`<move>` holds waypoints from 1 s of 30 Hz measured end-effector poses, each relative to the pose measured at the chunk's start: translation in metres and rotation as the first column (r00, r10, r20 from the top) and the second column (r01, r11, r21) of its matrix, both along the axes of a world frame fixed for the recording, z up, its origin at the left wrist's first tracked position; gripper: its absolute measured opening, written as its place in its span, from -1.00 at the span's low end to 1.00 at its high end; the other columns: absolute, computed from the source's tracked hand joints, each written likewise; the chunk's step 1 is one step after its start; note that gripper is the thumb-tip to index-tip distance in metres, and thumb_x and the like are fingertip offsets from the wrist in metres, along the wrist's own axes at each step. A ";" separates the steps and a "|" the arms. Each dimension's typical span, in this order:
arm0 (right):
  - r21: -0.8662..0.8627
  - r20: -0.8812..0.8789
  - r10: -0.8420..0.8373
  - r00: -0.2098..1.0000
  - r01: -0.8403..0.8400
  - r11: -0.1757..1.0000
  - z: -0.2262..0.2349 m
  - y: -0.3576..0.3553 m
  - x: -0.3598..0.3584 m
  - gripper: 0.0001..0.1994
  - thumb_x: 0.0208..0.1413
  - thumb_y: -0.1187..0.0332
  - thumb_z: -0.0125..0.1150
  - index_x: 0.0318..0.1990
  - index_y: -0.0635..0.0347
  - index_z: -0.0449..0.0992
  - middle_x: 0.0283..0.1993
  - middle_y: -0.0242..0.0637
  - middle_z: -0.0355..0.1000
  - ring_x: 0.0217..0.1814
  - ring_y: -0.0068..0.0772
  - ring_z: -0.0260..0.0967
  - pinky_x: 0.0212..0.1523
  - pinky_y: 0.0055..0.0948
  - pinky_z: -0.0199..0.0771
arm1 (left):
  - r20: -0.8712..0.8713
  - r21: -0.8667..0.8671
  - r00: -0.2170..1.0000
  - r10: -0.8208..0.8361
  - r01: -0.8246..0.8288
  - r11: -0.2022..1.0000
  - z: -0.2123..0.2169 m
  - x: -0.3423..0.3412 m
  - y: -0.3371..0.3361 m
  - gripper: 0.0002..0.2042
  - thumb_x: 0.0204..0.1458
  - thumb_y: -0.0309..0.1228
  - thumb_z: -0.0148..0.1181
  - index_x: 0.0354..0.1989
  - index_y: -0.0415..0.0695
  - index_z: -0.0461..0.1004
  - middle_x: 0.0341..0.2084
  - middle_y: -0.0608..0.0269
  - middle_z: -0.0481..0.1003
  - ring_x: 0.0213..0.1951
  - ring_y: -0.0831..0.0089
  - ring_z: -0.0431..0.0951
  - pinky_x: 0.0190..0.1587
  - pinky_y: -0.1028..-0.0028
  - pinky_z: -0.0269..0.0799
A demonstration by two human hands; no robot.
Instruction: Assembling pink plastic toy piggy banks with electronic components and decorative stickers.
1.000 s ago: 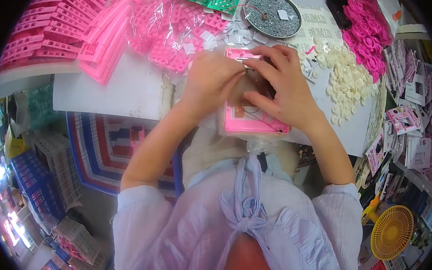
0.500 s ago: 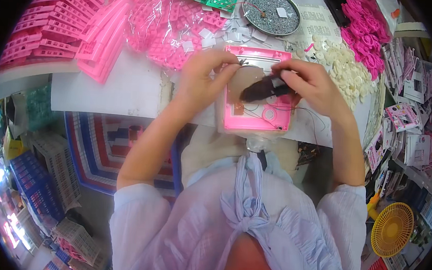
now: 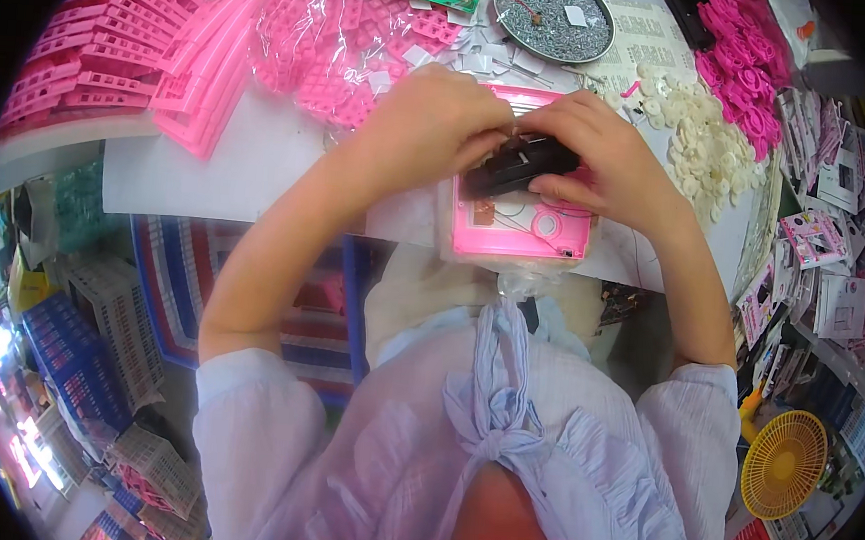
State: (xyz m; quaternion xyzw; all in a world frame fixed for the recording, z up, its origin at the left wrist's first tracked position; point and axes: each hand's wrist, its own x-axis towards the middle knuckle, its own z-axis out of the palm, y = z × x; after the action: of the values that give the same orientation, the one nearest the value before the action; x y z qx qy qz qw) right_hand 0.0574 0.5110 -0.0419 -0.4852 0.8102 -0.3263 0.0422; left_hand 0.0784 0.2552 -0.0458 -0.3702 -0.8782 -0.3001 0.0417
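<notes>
- In the upper middle of the frame our left hand and right hand meet over a pink case that lies open on the white table.
- Both hands are closed around a small black part: the left pinches its upper left end with curled fingers, the right cups it from the right, thumb underneath.
- The black part sits just above the case's inside, where we see thin wires and a round pink ring toward the lower right corner.
- At the top of the frame, right of centre, a round metal dish holds small grey bits.
- To its right lies a heap of white rings, and further up right a pile of pink rings.
- Upper left: stacked pink frames and a clear bag of pink pieces.
- Lower right: a yellow fan.
</notes>
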 end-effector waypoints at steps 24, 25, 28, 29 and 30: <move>0.182 -0.365 -0.146 0.920 0.224 0.957 0.012 -0.022 0.043 -0.68 -0.04 0.27 0.36 -0.09 0.03 0.52 -0.07 -0.41 0.51 -0.05 -0.25 0.45 -0.30 -0.34 0.61 | 0.293 0.014 0.920 0.259 -0.276 0.961 0.006 0.031 0.006 -0.86 0.07 -0.43 0.27 -0.24 -0.19 0.65 -0.46 0.11 0.62 -0.44 0.27 0.63 -0.34 0.36 0.50; 0.210 -0.396 -0.160 0.904 0.259 0.943 0.013 -0.024 0.046 -0.67 -0.04 0.28 0.36 -0.08 0.04 0.52 -0.05 -0.42 0.51 -0.05 -0.26 0.46 -0.31 -0.34 0.62 | 0.339 0.004 0.904 0.261 -0.279 0.960 0.007 0.025 0.008 -0.86 0.07 -0.42 0.28 -0.26 -0.20 0.65 -0.47 0.09 0.62 -0.46 0.28 0.63 -0.36 0.38 0.50; 0.265 -0.356 -0.132 0.925 0.236 0.935 0.020 -0.026 0.045 -0.69 -0.01 0.31 0.31 -0.06 0.05 0.54 -0.03 -0.39 0.52 -0.04 -0.26 0.47 -0.28 -0.36 0.62 | 0.422 0.009 0.875 0.236 -0.264 0.964 0.010 0.010 0.008 -0.84 0.04 -0.40 0.31 -0.29 -0.23 0.65 -0.49 0.08 0.63 -0.47 0.30 0.64 -0.36 0.40 0.52; 0.236 -0.340 -0.141 0.930 0.230 0.944 0.020 -0.026 0.044 -0.70 0.00 0.32 0.30 -0.06 0.05 0.55 -0.03 -0.38 0.53 -0.04 -0.26 0.47 -0.28 -0.36 0.62 | 0.442 0.018 0.870 0.220 -0.253 0.967 0.010 0.006 0.008 -0.83 0.03 -0.39 0.32 -0.29 -0.23 0.65 -0.49 0.08 0.63 -0.46 0.31 0.64 -0.34 0.40 0.52; 0.206 -0.324 -0.149 0.934 0.223 0.953 0.019 -0.026 0.042 -0.70 0.01 0.32 0.28 -0.06 0.05 0.55 -0.03 -0.36 0.53 -0.04 -0.26 0.47 -0.27 -0.37 0.62 | 0.430 0.009 0.880 0.203 -0.229 0.973 0.011 0.004 0.008 -0.84 0.03 -0.39 0.32 -0.31 -0.24 0.65 -0.50 0.08 0.63 -0.47 0.31 0.64 -0.35 0.40 0.52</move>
State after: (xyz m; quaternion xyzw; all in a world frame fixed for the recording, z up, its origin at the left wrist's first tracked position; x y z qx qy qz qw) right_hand 0.0998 0.4849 -0.0228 -0.4415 0.8828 -0.1501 -0.0565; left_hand 0.0825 0.2631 -0.0350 -0.1942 -0.8924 -0.3930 -0.1068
